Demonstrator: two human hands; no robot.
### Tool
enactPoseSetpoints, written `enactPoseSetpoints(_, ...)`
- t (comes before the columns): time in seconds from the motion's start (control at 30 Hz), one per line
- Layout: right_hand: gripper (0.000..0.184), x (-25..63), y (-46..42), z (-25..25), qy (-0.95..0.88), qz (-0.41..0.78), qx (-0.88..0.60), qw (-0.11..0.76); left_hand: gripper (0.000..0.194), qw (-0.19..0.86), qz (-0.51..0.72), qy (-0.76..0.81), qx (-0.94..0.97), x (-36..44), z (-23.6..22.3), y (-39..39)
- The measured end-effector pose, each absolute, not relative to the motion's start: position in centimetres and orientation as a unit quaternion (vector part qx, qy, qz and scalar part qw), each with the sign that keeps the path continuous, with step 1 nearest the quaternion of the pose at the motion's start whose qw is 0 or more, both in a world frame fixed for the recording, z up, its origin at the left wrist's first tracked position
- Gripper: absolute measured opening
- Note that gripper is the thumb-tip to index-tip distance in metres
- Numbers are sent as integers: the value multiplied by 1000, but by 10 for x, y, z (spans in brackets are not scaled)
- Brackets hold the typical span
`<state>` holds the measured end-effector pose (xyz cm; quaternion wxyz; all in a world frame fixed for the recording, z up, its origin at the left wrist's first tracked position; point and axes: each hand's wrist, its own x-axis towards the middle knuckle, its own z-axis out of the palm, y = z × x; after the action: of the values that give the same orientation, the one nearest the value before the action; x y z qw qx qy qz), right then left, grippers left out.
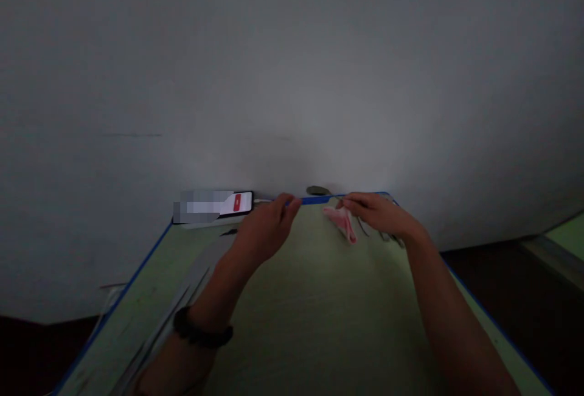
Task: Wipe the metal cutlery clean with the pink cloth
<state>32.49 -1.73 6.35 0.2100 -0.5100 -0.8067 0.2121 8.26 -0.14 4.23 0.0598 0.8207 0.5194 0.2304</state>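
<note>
My right hand (371, 210) pinches a spoon (318, 190) near the far edge of the table. The spoon's bowl points left towards the wall, and a thin handle end shows below my fingers. A folded pink and white cloth (341, 221) hangs at the fingertips of the same hand. To the left, my left hand (272, 225) is closed, thumb and fingers drawn together, apart from the spoon. What it holds, if anything, is hidden. Just right of the cloth, partly behind my right hand, lie metal utensils (385, 236), too dim to name exactly.
A phone (241, 202) with a lit screen lies at the table's far left corner, a pale cable running from it. Grey strips (182, 298) lie along the left side of the green, blue-edged table (319, 311). A pale wall (292, 79) stands directly behind.
</note>
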Motion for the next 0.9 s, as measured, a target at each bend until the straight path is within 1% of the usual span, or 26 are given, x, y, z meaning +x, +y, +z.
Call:
enactPoseSetpoints(0.03,32,336,-13,60,-788,162,-558,202,45,77,213,515,826,84,38,-2)
enactPoseSetpoints(0.1,32,356,-4,51,-736,97,-655,139,44,97,190,501,839,88,30,-3)
enactPoseSetpoints(0.17,31,369,5,39,-701,59,-707,73,45,101,173,473,858,95,22,-8)
enactPoseSetpoints(0.23,31,374,11,26,-683,47,-727,46,46,106,151,435,881,103,15,-14)
enactPoseSetpoints(0.37,31,369,18,5,-665,48,-745,26,54,137,90,384,909,112,2,-23)
enactPoseSetpoints(0.47,32,362,21,-8,-656,50,-753,15,62,154,52,396,904,111,-3,-23)
enactPoseSetpoints(0.63,34,356,27,-20,-656,36,-754,17,71,144,76,418,894,114,-2,-24)
enactPoseSetpoints(0.77,35,357,28,-25,-638,18,-770,24,73,150,68,388,907,114,1,-26)
enactPoseSetpoints(0.9,32,358,27,-27,-616,2,-787,26,66,159,57,400,901,109,3,-23)
